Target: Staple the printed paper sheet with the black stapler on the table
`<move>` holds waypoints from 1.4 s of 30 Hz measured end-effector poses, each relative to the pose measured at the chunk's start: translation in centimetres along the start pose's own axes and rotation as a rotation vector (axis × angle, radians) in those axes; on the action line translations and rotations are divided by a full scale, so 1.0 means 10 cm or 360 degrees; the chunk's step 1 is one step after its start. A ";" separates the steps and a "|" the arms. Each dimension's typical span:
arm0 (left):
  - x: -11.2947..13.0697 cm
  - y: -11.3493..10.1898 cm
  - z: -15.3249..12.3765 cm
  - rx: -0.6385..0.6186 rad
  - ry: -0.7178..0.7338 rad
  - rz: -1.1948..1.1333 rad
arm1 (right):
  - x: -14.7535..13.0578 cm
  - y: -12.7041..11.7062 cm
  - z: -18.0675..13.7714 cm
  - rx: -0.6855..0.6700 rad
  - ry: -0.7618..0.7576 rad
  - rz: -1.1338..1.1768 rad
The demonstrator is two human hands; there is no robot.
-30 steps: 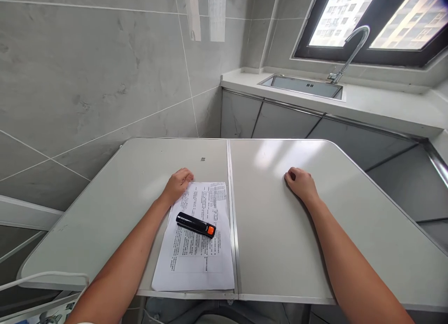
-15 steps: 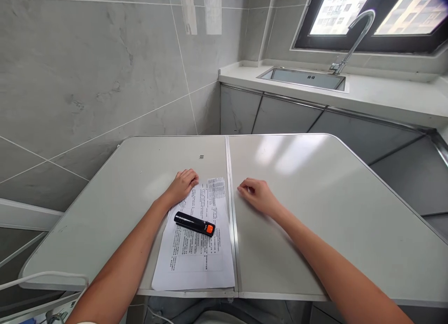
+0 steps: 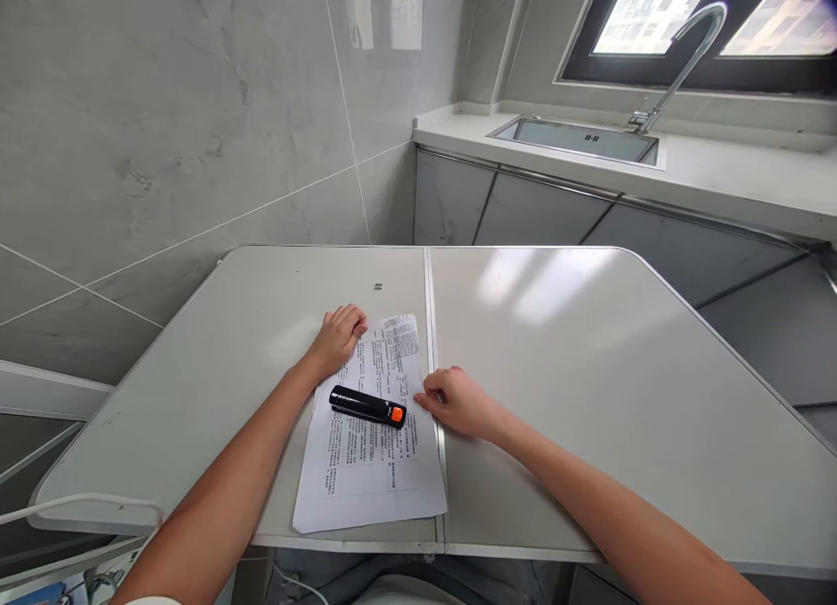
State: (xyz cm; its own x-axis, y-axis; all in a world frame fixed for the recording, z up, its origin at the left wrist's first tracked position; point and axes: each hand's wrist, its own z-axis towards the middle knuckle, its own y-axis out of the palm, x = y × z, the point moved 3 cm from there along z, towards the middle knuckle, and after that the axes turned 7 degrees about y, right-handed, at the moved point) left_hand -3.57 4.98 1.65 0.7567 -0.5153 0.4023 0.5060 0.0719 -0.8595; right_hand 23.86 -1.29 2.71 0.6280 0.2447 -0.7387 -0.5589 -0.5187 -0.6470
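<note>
A small stack of printed sheets of paper (image 3: 366, 509) lies on the left half of the white folding table, its top right corner showing layered edges. Across it rests a black stapler (image 3: 366, 406) with an orange square at its right end. My left hand (image 3: 338, 336) has its fingers curled together at the upper left corner of the sheets; the fingertips are partly hidden. At the right edge of the stack, my right hand (image 3: 454, 402) lies over the table seam with thumb and fingers closed on the paper's edge. Two small staples (image 3: 377, 287) sit beyond the sheets.
The white table (image 3: 588, 396) has a metal seam down its middle. Behind it stand a counter with a sink (image 3: 581, 140) and a curved faucet (image 3: 686, 56). A grey tiled wall (image 3: 163, 134) rises on the left. A white cable (image 3: 78, 500) hangs at lower left.
My right hand has moved left and towards me, from the bare table to the sheets' right edge. The sheets have shifted slightly, with the stapler on them. My left hand stays at their corner.
</note>
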 end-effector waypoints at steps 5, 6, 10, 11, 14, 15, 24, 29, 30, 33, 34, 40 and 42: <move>0.00 -0.03 0.00 0.0076 -0.0049 0.0023 | 0.01 -0.10 -0.04 -0.0095 0.0217 0.0228; 0.00 -0.03 0.00 0.0100 -0.0065 0.0016 | 0.03 -0.14 -0.05 -0.0094 0.0265 0.0262; 0.00 -0.04 0.00 0.0126 -0.0093 0.0005 | 0.15 -0.30 -0.06 -0.0079 0.0459 0.0292; 0.01 -0.04 0.00 0.0126 -0.0084 0.0006 | 0.19 -0.34 -0.06 -0.0066 0.0490 0.0292; 0.06 -0.04 0.00 0.0096 -0.0005 -0.0026 | 0.28 -0.46 -0.07 -0.0038 0.0592 0.0320; 0.09 -0.04 -0.01 0.0068 0.0038 -0.0049 | 0.31 -0.50 -0.08 -0.0048 0.0635 0.0332; 0.38 -0.04 -0.08 -0.0279 0.0433 -0.0266 | 0.54 -0.74 -0.13 0.0014 0.0874 0.0356; 0.55 0.04 -0.08 -0.0467 0.0405 -0.0310 | 0.57 -0.79 -0.14 0.0232 0.0742 0.0090; 0.59 0.07 -0.08 -0.0501 0.0386 -0.0292 | 0.53 -0.83 -0.14 0.0427 0.0615 0.0061; 0.69 0.14 -0.08 -0.0557 0.0369 -0.0247 | 0.36 -0.86 -0.16 0.0703 0.0044 0.0119; 0.71 0.16 -0.09 -0.0570 0.0372 -0.0245 | 0.30 -0.83 -0.16 0.0628 -0.0131 0.0114; 0.72 0.15 -0.10 -0.0605 0.0357 -0.0208 | 0.17 -0.42 -0.18 0.0183 -0.0404 -0.0439; 0.71 0.15 -0.10 -0.0610 0.0349 -0.0211 | 0.20 -0.36 -0.16 0.0233 -0.0375 -0.0454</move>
State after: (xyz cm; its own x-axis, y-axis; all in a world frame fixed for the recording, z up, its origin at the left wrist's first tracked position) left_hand 2.14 0.58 2.94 0.5691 -0.6704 0.4761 0.3719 -0.3066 -0.8762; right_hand 27.98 -0.20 3.90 0.6372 0.5520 -0.5378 -0.4623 -0.2846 -0.8398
